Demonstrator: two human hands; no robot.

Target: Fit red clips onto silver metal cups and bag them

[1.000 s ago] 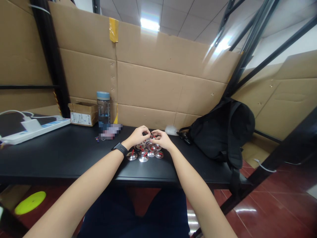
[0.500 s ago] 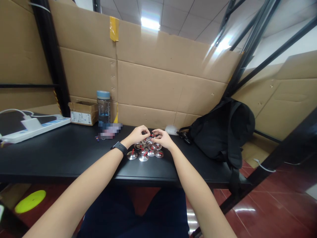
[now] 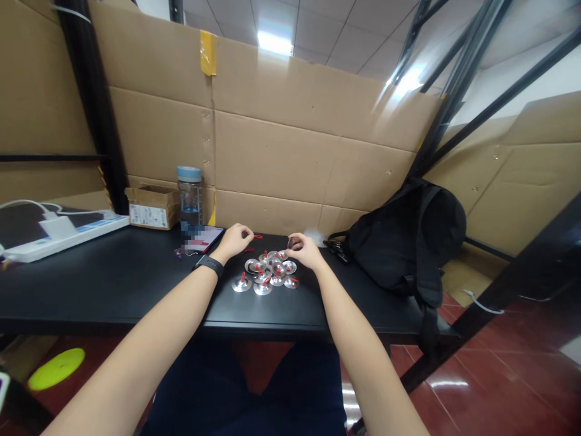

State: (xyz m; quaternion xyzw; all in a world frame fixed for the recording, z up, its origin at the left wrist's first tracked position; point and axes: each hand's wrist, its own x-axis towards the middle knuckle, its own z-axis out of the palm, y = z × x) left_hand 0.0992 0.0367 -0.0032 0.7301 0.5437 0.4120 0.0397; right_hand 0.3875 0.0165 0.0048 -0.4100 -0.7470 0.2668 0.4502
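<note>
Several shiny metal finger cymbals [image 3: 262,288] with red loops lie heaped on the black table in front of me. My left hand [image 3: 234,241], with a dark watch on the wrist, is just beyond the heap on its left; thumb and forefinger are pinched on a red loop [image 3: 258,237]. A second red loop [image 3: 249,249] lies on the table below those fingertips. On the far right side of the heap, my right hand [image 3: 307,251] is closed around a single cymbal [image 3: 296,244], partly hidden by the fingers.
Behind my left hand are a phone [image 3: 206,239], a blue-lidded bottle [image 3: 189,197] and an opened cardboard box [image 3: 154,207]. A white power strip [image 3: 68,239] lies at left. At right sits a black backpack [image 3: 403,236]. A cardboard wall [image 3: 272,151] borders the table's back.
My hands have parted from close together over the heap. The left has moved left with the red loop, and the right slightly right with the cymbal.
</note>
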